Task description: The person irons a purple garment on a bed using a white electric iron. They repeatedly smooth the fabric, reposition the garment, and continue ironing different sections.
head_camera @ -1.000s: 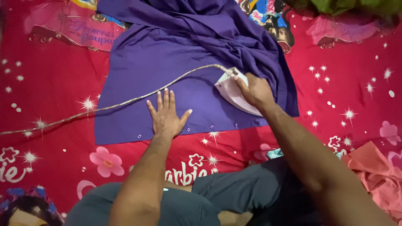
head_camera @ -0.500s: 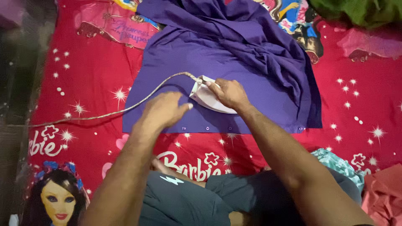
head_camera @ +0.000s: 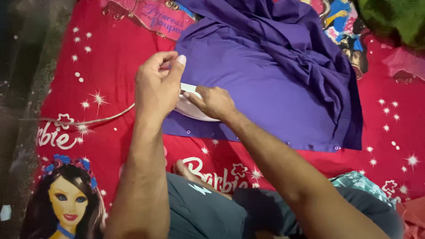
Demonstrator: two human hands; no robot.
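Right hand clasped over white iron, which sits flat on purple garment near its hem, at about 9 o'clock on the cloth. Left hand raised just above the iron's 10 o'clock side, fingers curled, thumb and forefinger pinched together; whether they nip the garment's edge or the cord cannot be told. Braided cord trails off toward 9 o'clock across red printed bedsheet. Snap studs line the hem at 6 o'clock of the iron. Green cloth bunched at 2 o'clock. Grey shorts at 6 o'clock.
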